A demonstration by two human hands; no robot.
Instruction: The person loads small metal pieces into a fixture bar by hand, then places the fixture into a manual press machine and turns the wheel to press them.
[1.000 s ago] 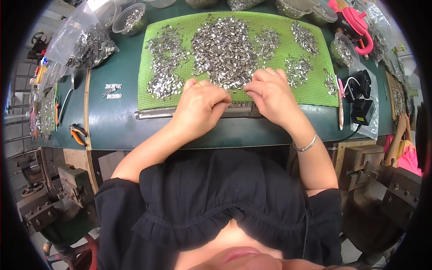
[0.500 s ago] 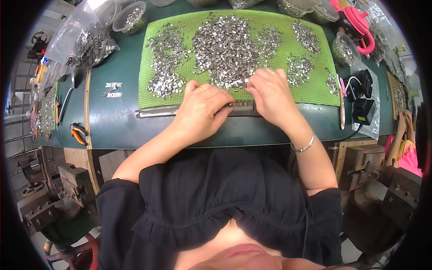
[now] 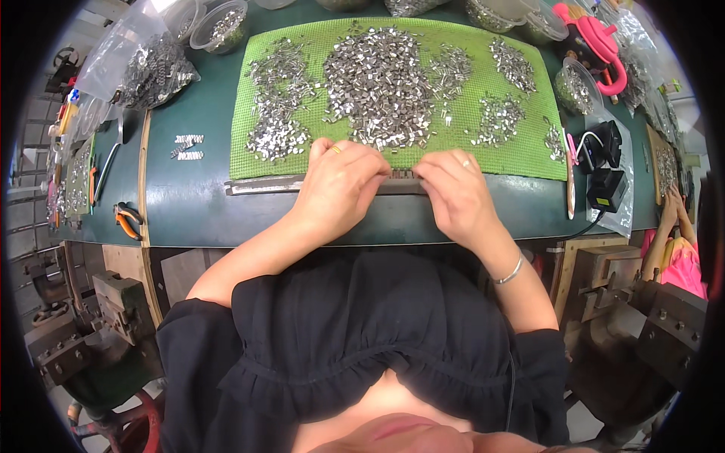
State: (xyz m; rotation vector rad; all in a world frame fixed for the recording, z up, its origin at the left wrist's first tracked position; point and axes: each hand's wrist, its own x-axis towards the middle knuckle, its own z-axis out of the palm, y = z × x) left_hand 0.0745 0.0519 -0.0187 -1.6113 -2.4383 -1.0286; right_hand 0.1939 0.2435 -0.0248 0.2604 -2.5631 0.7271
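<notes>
A long narrow grey metal bar (image 3: pixel 264 186) lies along the front edge of the green textured mat (image 3: pixel 325 162), with a row of small pieces between my hands. My left hand (image 3: pixel 340 185) is closed over the bar, thumb and fingertips pinched together at the row. Just to the right, my right hand (image 3: pixel 459 192) also pinches at the bar, its fingertips close to the left ones. Whatever sits in either pinch is too small or hidden to name. Beyond my hands a large pile of small silvery metal pieces (image 3: pixel 381 83) covers the mat's middle.
Smaller metal piles (image 3: pixel 278 136) lie left and right on the mat. Orange-handled pliers (image 3: pixel 127 220) and assembled metal link strips (image 3: pixel 189 147) are on the left. Black power adapters (image 3: pixel 606 189), a pink-handled tool (image 3: pixel 572 177) and a pink jug (image 3: pixel 596 38) stand right. Another person's arms (image 3: pixel 668 219) show far right.
My right hand has come down from the near edge of the big pile to the metal bar. The left hand has stayed at the bar, nearly still.
</notes>
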